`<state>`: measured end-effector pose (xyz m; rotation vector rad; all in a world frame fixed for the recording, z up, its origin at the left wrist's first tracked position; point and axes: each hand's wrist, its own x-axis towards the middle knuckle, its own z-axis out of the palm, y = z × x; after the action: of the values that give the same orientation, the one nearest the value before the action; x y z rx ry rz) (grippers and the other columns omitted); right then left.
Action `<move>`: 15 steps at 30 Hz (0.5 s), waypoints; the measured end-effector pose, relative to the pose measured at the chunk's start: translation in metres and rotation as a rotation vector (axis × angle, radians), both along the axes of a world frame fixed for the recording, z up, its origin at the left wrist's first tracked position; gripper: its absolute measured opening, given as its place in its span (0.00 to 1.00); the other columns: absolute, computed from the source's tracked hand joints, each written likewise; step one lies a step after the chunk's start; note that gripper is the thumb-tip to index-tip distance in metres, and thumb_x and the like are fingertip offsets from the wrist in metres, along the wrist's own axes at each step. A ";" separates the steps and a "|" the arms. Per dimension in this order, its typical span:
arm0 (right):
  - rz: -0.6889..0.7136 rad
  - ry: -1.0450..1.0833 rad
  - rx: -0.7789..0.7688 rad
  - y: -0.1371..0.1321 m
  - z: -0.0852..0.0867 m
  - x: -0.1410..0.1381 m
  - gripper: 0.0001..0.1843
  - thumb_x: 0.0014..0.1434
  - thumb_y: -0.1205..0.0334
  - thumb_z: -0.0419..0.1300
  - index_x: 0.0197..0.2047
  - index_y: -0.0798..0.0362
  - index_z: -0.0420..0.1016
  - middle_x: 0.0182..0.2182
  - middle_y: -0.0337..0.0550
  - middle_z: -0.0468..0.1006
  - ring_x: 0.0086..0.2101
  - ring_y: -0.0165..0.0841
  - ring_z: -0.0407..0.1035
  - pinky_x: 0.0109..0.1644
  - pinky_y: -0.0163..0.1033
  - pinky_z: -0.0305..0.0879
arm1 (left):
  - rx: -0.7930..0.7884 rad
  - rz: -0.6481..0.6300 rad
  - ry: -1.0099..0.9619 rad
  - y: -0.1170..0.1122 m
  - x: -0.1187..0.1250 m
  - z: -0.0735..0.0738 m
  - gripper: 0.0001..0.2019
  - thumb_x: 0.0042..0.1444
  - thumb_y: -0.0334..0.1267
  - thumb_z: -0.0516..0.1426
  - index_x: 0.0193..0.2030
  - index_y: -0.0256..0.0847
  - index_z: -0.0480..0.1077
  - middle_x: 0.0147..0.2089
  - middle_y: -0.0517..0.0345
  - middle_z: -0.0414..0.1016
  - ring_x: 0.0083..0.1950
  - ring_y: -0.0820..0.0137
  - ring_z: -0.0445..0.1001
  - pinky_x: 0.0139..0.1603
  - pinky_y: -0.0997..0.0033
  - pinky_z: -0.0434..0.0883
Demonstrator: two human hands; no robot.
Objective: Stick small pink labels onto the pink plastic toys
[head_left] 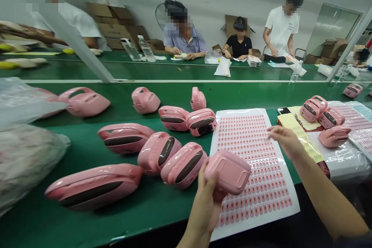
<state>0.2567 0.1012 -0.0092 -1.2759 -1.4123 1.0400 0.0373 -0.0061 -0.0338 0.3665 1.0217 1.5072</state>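
My left hand (207, 201) grips a pink plastic case (229, 171) from below, holding it over the near edge of a white sheet of small pink stickers (255, 170). My right hand (286, 139) hovers over the sheet's right side with thumb and forefinger pinched together; whatever is between them is too small to make out. Several more pink cases with dark windows lie on the green belt to the left, the nearest one (183, 164) just beside my left hand.
More pink cases (325, 118) and sticker sheets (360, 124) lie at right on plastic wrap, beside a yellow strip (302, 135) and a phone (283, 110). Clear bags (23, 155) sit at left. Across the belt, three people work among water bottles (146, 48) and cardboard boxes (116, 27).
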 end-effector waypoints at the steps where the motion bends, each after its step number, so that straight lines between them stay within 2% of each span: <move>1: 0.088 0.030 -0.007 -0.015 0.004 -0.016 0.14 0.44 0.50 0.67 0.22 0.51 0.75 0.38 0.43 0.77 0.43 0.39 0.70 0.43 0.41 0.65 | 0.002 0.003 0.003 0.001 0.003 0.001 0.36 0.44 0.48 0.66 0.61 0.53 0.61 0.51 0.54 0.73 0.46 0.60 0.73 0.40 0.64 0.74; 3: 0.271 0.081 -0.058 -0.038 0.011 -0.044 0.10 0.43 0.53 0.68 0.23 0.50 0.76 0.40 0.44 0.76 0.44 0.39 0.69 0.42 0.41 0.63 | 0.013 -0.011 -0.001 0.002 0.008 0.002 0.36 0.45 0.49 0.65 0.62 0.52 0.60 0.53 0.51 0.71 0.46 0.60 0.74 0.41 0.62 0.73; 5: 0.358 0.064 -0.117 -0.049 0.015 -0.062 0.08 0.42 0.57 0.68 0.23 0.50 0.76 0.39 0.43 0.74 0.42 0.38 0.68 0.42 0.41 0.62 | 0.028 -0.047 -0.017 0.001 0.010 0.003 0.36 0.46 0.48 0.65 0.62 0.51 0.58 0.55 0.48 0.70 0.47 0.57 0.74 0.43 0.60 0.73; 10: 0.355 0.031 -0.204 -0.051 0.015 -0.075 0.07 0.42 0.59 0.68 0.22 0.50 0.75 0.39 0.42 0.72 0.41 0.38 0.67 0.42 0.42 0.62 | 0.038 -0.048 -0.039 -0.004 0.009 0.002 0.38 0.47 0.47 0.65 0.63 0.51 0.55 0.56 0.47 0.70 0.50 0.55 0.73 0.45 0.59 0.72; 15: 0.329 0.012 -0.207 -0.054 0.015 -0.078 0.06 0.42 0.61 0.68 0.22 0.50 0.74 0.39 0.42 0.70 0.41 0.37 0.66 0.43 0.42 0.62 | 0.033 -0.028 -0.050 -0.005 0.008 -0.003 0.36 0.47 0.47 0.65 0.62 0.52 0.56 0.58 0.47 0.68 0.50 0.56 0.74 0.43 0.61 0.73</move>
<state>0.1788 0.0471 0.0054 -1.2018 -1.5717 1.4437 0.0453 -0.0115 -0.0363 0.3634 0.9497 1.5026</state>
